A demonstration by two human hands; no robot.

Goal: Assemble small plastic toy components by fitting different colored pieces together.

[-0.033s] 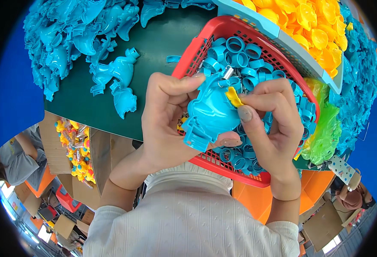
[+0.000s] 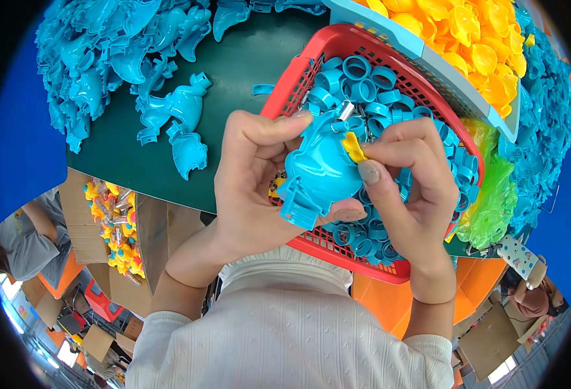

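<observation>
Above the near corner of the red mesh basket [image 2: 298,78], held up in both hands: a turquoise plastic shell half [image 2: 318,172], shaped like a small animal body, hollow side up. Left hand [image 2: 253,188] wrapped around its left edge, thumb lying along the lower rim, index finger hooked over the top; closed firmly on the shell. Right hand [image 2: 409,188] pinching a small yellow plastic piece [image 2: 353,148] between thumb and index finger, narrow grip, and pressing it against the upper right rim of the shell, touching it. Probably very light, both parts, and stiff: thin moulded plastic, glossy, so likely a little slippery under dry fingers. Best held by the outer rim and the ribbed tail end at the lower left, where the edges give some purchase, not by the smooth domed middle. Thin walls may bend a little if squeezed hard; small yellow piece easy to drop, so a fingertip pinch near its base seems wise. In the basket below, many turquoise rings [image 2: 363,78] and one small metal cylinder [image 2: 344,109]. On the dark green table [image 2: 246,58], two more shell halves [image 2: 182,107] lying separate, and a big heap of the same shells [image 2: 104,45] at the far left. At the far right, a grey tray [image 2: 441,71] full of yellow shells [image 2: 467,26].
</observation>
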